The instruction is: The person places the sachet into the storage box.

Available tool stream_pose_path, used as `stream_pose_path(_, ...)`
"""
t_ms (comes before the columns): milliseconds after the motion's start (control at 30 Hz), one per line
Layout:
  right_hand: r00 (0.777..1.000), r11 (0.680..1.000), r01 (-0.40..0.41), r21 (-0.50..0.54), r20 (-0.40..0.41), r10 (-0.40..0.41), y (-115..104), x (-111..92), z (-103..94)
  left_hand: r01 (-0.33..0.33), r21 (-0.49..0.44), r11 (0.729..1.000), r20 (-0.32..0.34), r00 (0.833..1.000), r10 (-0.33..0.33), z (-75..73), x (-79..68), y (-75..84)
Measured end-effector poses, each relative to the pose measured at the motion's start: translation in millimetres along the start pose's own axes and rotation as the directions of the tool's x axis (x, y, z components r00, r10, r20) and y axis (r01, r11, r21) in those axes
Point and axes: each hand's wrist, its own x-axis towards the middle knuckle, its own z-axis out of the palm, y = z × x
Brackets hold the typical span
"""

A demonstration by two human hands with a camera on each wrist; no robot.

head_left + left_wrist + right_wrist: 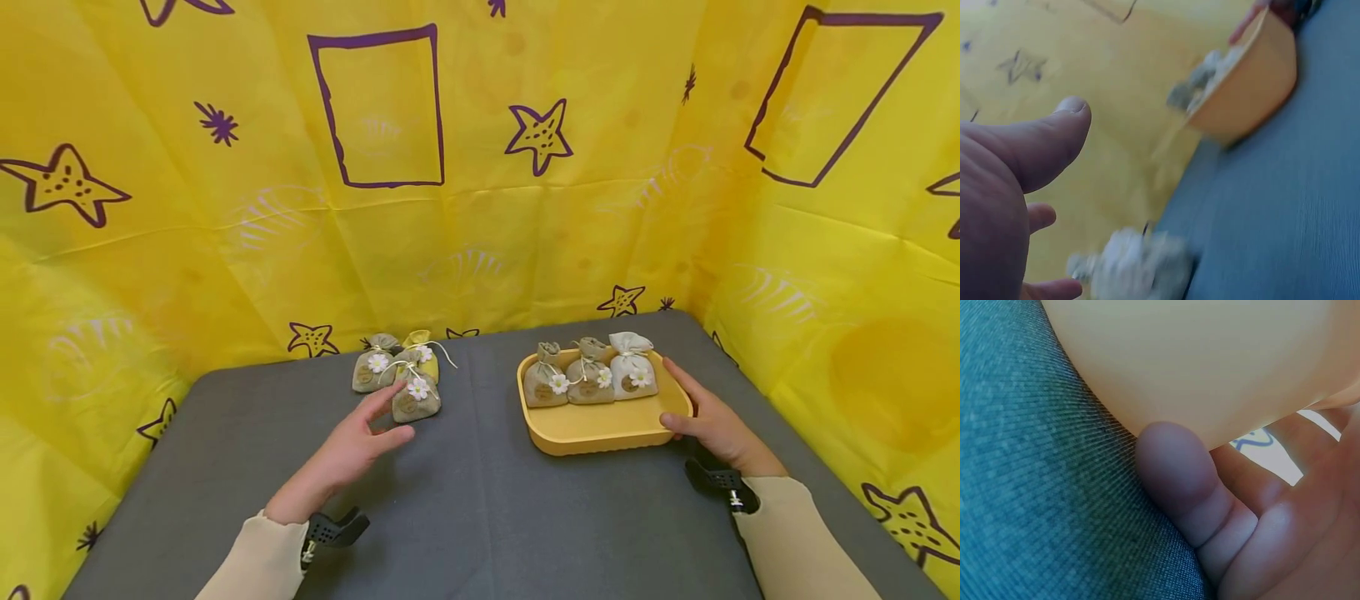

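Note:
My left hand [358,443] reaches toward three small drawstring sachets at the left, thumb and fingers spread with nothing between them. Its fingertips are right at the front grey-beige sachet [417,404], which bears a white flower. Behind it sit another grey sachet [366,377] and a yellow one [431,367]. In the left wrist view the sachets [1141,265] are blurred below the thumb. My right hand [712,425] holds the right end of a yellow tray [592,427], with the thumb [1175,465] against its outer wall. Two brown-beige sachets [546,390] and a white one [632,379] stand in a row inside.
A dark grey cloth [480,500] covers the table. Yellow fabric walls [480,225] with purple drawings rise behind and at both sides, and the right one stands close beyond my right hand.

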Motion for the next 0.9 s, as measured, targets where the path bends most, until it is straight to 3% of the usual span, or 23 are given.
stream_pose_path(100,1.000,1.000,-0.004,-0.007,0.001,0.004,-0.5,-0.5,0.2,0.070,-0.033,0.997,-0.021,0.997,-0.071,-21.3,-13.8,-16.0)
stream_pose_path(167,1.000,1.000,-0.005,-0.011,0.001,0.005,-0.4,-0.8,0.2,0.094,-0.113,0.989,-0.015,0.995,-0.096,-33.6,-21.6,-26.4)
stream_pose_path(300,1.000,1.000,-0.006,-0.017,-0.004,0.006,-0.6,-1.7,0.0,0.113,-0.301,0.947,0.008,0.993,-0.116,-52.1,-31.7,-45.2)
stream_pose_path(400,1.000,1.000,-0.005,-0.012,-0.007,0.005,-1.2,-1.7,-0.1,0.100,-0.374,0.922,0.002,0.994,-0.107,-60.1,-34.0,-57.4)
stream_pose_path(633,1.000,1.000,-0.007,-0.010,-0.003,0.007,-0.7,0.3,1.2,0.072,-0.486,0.871,-0.001,0.997,-0.083,-60.1,-19.5,-76.1)
stream_pose_path(900,1.000,1.000,-0.013,0.003,-0.003,0.013,0.8,0.8,0.8,0.030,-0.524,0.851,0.021,1.000,-0.022,-46.8,9.8,-76.4)
